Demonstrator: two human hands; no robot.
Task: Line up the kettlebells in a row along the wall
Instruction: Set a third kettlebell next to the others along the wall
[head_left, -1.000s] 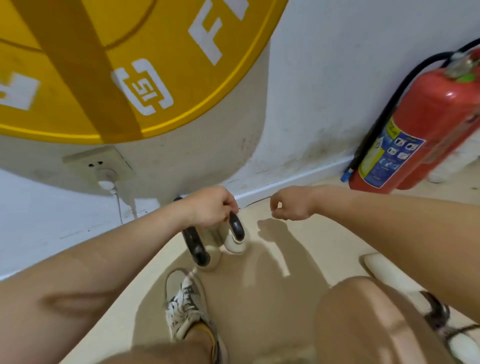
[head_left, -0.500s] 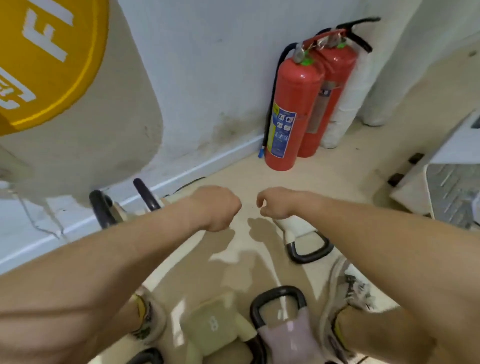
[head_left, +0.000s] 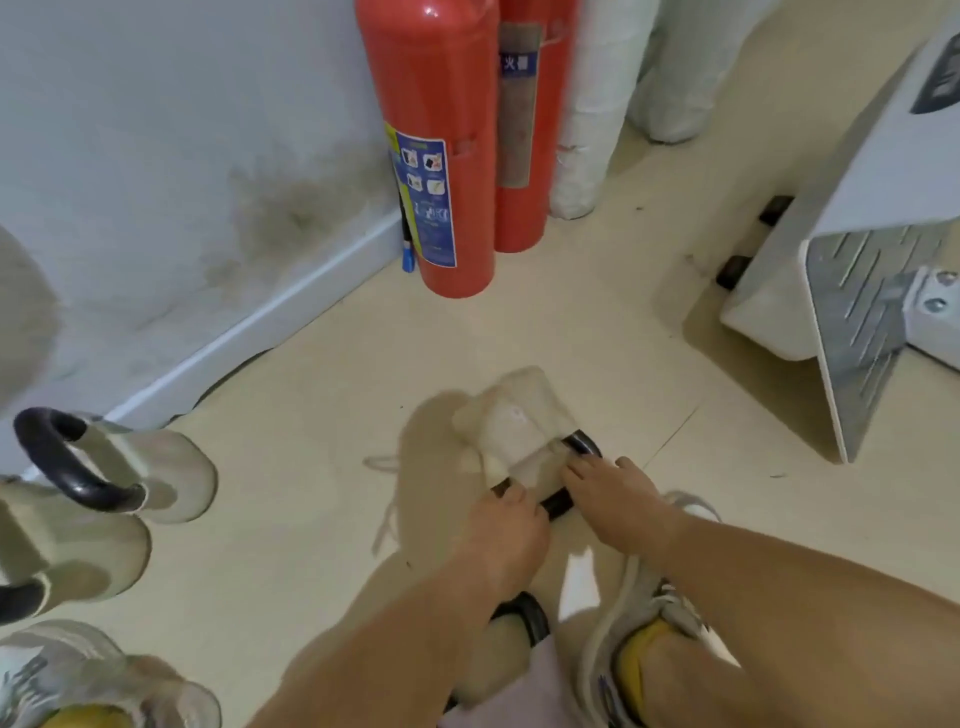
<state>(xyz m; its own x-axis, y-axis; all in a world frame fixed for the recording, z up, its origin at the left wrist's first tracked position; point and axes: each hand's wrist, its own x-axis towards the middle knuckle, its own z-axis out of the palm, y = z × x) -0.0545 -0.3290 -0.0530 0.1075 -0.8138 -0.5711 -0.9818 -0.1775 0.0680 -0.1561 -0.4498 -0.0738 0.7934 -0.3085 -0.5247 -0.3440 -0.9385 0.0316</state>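
A cream kettlebell (head_left: 514, 421) with a black handle lies tilted on the floor in the middle. My left hand (head_left: 506, 535) and my right hand (head_left: 618, 493) both grip its handle. Two more cream kettlebells stand at the left by the wall: one (head_left: 171, 473) nearer the skirting, another (head_left: 78, 556) in front of it. A pale pink kettlebell (head_left: 514, 691) with a black handle sits under my left forearm, partly hidden.
Two red fire extinguishers (head_left: 441, 156) stand against the wall (head_left: 156, 156) at the back, with white rolls (head_left: 592, 104) beside them. A white machine base (head_left: 841, 280) with a metal plate fills the right. My shoes (head_left: 639, 618) are at bottom right and bottom left.
The view swung right and down, away from the yellow sign. Both hands dropped from closed fists in the air onto the handle of the cream kettlebell on the floor.
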